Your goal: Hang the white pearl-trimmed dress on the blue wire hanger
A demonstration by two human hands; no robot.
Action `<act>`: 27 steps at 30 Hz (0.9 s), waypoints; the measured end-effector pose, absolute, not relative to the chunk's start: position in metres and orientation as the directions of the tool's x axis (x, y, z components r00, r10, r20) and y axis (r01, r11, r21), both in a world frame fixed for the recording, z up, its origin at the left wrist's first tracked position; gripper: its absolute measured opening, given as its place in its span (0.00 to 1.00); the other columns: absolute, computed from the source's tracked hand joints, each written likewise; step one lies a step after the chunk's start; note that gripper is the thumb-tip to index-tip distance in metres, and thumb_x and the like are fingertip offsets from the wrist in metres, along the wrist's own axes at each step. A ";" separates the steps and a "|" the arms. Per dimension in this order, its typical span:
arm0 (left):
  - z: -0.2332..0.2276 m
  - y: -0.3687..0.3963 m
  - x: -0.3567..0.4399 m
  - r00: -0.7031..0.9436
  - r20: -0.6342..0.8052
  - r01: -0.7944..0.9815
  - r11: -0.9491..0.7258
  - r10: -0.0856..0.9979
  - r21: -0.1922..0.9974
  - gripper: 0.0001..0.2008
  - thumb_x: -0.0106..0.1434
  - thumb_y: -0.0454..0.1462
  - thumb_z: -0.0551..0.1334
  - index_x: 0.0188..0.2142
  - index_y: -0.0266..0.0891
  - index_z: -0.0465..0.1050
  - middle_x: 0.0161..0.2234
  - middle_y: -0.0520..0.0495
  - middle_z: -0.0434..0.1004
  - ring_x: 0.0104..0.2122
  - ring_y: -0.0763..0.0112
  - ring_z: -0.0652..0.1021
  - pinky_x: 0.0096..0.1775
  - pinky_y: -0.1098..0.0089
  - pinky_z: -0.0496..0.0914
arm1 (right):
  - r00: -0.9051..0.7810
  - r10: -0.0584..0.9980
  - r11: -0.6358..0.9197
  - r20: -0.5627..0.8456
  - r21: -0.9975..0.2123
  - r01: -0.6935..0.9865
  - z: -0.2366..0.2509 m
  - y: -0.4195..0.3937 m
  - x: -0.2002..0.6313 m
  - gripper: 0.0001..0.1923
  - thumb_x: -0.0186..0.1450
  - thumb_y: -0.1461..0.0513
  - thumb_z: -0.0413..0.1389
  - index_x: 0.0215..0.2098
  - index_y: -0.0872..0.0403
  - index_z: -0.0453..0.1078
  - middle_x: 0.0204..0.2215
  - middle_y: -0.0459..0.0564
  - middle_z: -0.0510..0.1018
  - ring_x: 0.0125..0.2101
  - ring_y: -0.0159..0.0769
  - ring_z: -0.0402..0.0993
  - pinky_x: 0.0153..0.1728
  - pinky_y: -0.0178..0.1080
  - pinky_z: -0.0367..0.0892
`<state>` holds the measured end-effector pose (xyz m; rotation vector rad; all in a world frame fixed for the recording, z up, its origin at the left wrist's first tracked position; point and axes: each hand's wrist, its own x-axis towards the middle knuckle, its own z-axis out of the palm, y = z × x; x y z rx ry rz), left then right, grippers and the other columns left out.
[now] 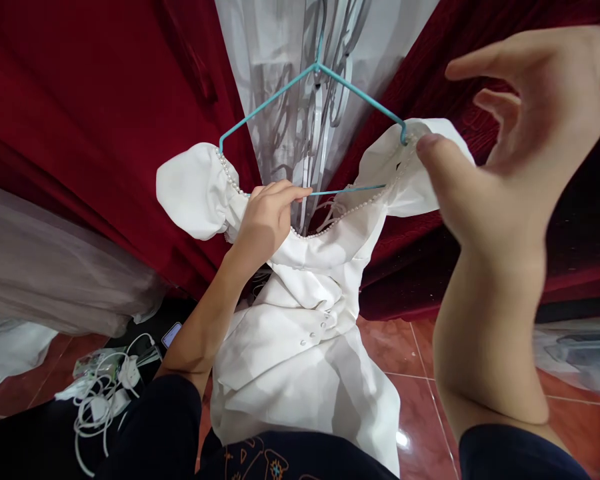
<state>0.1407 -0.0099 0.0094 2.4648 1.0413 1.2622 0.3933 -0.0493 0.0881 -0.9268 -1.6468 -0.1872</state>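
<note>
A white dress (300,373) with puffed sleeves and a pearl-beaded neckline hangs from a light blue hanger (267,101). Its skirt drapes down in front of my body. My left hand (267,213) is closed on the hanger's lower bar, at the left side of the neckline; its palm side is hidden. Beside the right puffed sleeve (430,167), my right hand (520,127) is raised with thumb and fingers apart. Its thumb tip appears close to the beaded edge and the hanger's right end; whether it touches them I cannot tell. Nothing shows between those fingers.
Dark red curtains (105,100) flank sheer white fabric and a white metal frame (316,127) behind the dress. Tangled white cables (97,407) and a phone (171,335) lie at lower left. Reddish tiles (400,347) cover the floor.
</note>
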 end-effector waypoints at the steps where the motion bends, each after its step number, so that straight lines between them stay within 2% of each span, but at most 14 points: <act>1: 0.010 -0.009 0.140 0.398 0.633 0.514 -0.733 0.664 0.446 0.24 0.69 0.22 0.52 0.51 0.41 0.83 0.44 0.48 0.85 0.46 0.64 0.83 0.53 0.60 0.70 | -0.051 0.391 0.702 0.919 -0.262 0.663 0.080 -0.052 0.389 0.14 0.67 0.60 0.62 0.50 0.49 0.79 0.49 0.53 0.81 0.57 0.48 0.76 0.56 0.52 0.73; 2: 0.010 -0.009 0.140 0.404 0.626 0.518 -0.731 0.667 0.444 0.24 0.69 0.22 0.52 0.51 0.41 0.83 0.45 0.48 0.85 0.47 0.64 0.83 0.54 0.60 0.70 | -0.119 0.369 0.726 0.922 -0.206 0.656 0.071 -0.052 0.384 0.12 0.69 0.60 0.60 0.50 0.49 0.79 0.48 0.53 0.81 0.55 0.47 0.77 0.57 0.53 0.72; 3: 0.010 -0.009 0.140 0.408 0.622 0.520 -0.730 0.668 0.443 0.24 0.69 0.22 0.52 0.51 0.41 0.83 0.45 0.48 0.85 0.47 0.64 0.83 0.54 0.60 0.71 | -0.194 0.402 0.742 0.895 -0.194 0.642 0.059 -0.050 0.379 0.12 0.70 0.60 0.58 0.51 0.50 0.78 0.47 0.53 0.81 0.53 0.46 0.78 0.56 0.52 0.72; 6: 0.007 -0.012 0.142 0.424 0.639 0.523 -0.749 0.642 0.406 0.24 0.71 0.22 0.53 0.52 0.42 0.82 0.47 0.48 0.84 0.48 0.64 0.83 0.57 0.58 0.72 | -0.319 0.601 0.664 0.733 -0.236 0.710 0.017 -0.036 0.365 0.17 0.72 0.58 0.56 0.57 0.51 0.74 0.49 0.53 0.82 0.48 0.45 0.78 0.52 0.51 0.72; 7: 0.004 -0.014 0.142 0.430 0.660 0.516 -0.767 0.617 0.381 0.23 0.71 0.23 0.53 0.53 0.43 0.81 0.48 0.49 0.84 0.49 0.64 0.82 0.60 0.57 0.71 | -0.308 0.628 0.604 0.715 -0.198 0.772 0.004 -0.032 0.361 0.16 0.73 0.58 0.55 0.56 0.51 0.74 0.46 0.52 0.82 0.45 0.44 0.77 0.51 0.52 0.70; 10: -0.002 -0.017 0.136 0.358 0.783 0.492 -0.815 0.509 0.305 0.21 0.75 0.26 0.54 0.55 0.46 0.80 0.56 0.48 0.81 0.58 0.63 0.80 0.71 0.51 0.64 | -0.235 0.551 0.516 0.801 -0.105 0.850 -0.024 -0.023 0.350 0.15 0.75 0.58 0.53 0.56 0.50 0.75 0.41 0.49 0.82 0.41 0.43 0.74 0.50 0.50 0.65; 13: -0.004 -0.005 0.115 0.088 0.917 0.567 -0.776 0.390 0.276 0.16 0.76 0.32 0.60 0.59 0.47 0.78 0.63 0.44 0.72 0.68 0.56 0.71 0.74 0.48 0.60 | -0.175 0.483 0.537 0.858 -0.132 0.833 -0.032 -0.023 0.342 0.16 0.76 0.59 0.51 0.59 0.47 0.74 0.42 0.47 0.83 0.41 0.41 0.73 0.51 0.49 0.64; 14: -0.004 0.004 0.105 0.001 0.934 0.610 -0.740 0.357 0.283 0.18 0.75 0.34 0.64 0.62 0.46 0.77 0.65 0.43 0.69 0.69 0.53 0.68 0.75 0.47 0.58 | -0.166 0.482 0.542 0.860 -0.144 0.828 -0.031 -0.024 0.339 0.16 0.76 0.60 0.51 0.59 0.46 0.74 0.42 0.46 0.83 0.42 0.41 0.73 0.52 0.49 0.63; 15: -0.003 0.015 0.095 -0.040 0.934 0.656 -0.696 0.354 0.292 0.25 0.71 0.36 0.70 0.65 0.45 0.74 0.68 0.41 0.66 0.71 0.50 0.66 0.77 0.45 0.54 | -0.165 0.485 0.544 0.859 -0.148 0.826 -0.031 -0.026 0.337 0.16 0.76 0.60 0.51 0.58 0.46 0.75 0.43 0.46 0.83 0.42 0.41 0.73 0.53 0.49 0.63; 17: 0.001 0.039 0.076 -0.092 0.899 0.707 -0.608 0.427 0.361 0.38 0.66 0.39 0.77 0.71 0.43 0.68 0.71 0.41 0.64 0.75 0.47 0.60 0.79 0.44 0.48 | -0.171 0.495 0.535 0.852 -0.143 0.833 -0.030 -0.028 0.335 0.16 0.76 0.60 0.51 0.57 0.45 0.76 0.44 0.47 0.83 0.44 0.42 0.73 0.53 0.50 0.63; 19: 0.006 0.057 0.064 -0.044 0.835 0.699 -0.580 0.549 0.418 0.29 0.71 0.35 0.72 0.69 0.42 0.72 0.67 0.45 0.73 0.70 0.55 0.69 0.77 0.48 0.56 | -0.161 0.509 0.512 0.845 -0.147 0.847 -0.029 -0.031 0.336 0.16 0.75 0.60 0.52 0.58 0.46 0.76 0.45 0.48 0.83 0.45 0.43 0.73 0.54 0.50 0.63; 21: 0.013 0.066 0.058 -0.017 0.791 0.666 -0.583 0.612 0.466 0.18 0.75 0.30 0.65 0.62 0.40 0.78 0.60 0.50 0.83 0.61 0.63 0.79 0.70 0.55 0.68 | -0.155 0.519 0.500 0.840 -0.152 0.852 -0.029 -0.032 0.342 0.16 0.75 0.60 0.52 0.57 0.47 0.77 0.45 0.49 0.83 0.45 0.44 0.73 0.54 0.51 0.63; 24: 0.020 0.067 0.047 -0.094 0.792 0.600 -0.600 0.603 0.528 0.13 0.77 0.27 0.60 0.52 0.35 0.83 0.49 0.52 0.88 0.51 0.68 0.84 0.58 0.64 0.77 | -0.170 0.529 0.522 0.831 -0.161 0.838 -0.026 -0.031 0.351 0.16 0.73 0.62 0.52 0.55 0.47 0.77 0.45 0.49 0.83 0.45 0.44 0.73 0.54 0.51 0.64; 27: 0.014 0.067 0.026 -0.262 0.801 0.531 -0.612 0.539 0.586 0.14 0.77 0.25 0.57 0.47 0.32 0.82 0.44 0.53 0.88 0.47 0.70 0.83 0.55 0.66 0.78 | -0.175 0.552 0.540 0.815 -0.190 0.820 -0.025 -0.029 0.354 0.17 0.73 0.62 0.52 0.56 0.47 0.77 0.46 0.50 0.83 0.46 0.44 0.73 0.56 0.52 0.63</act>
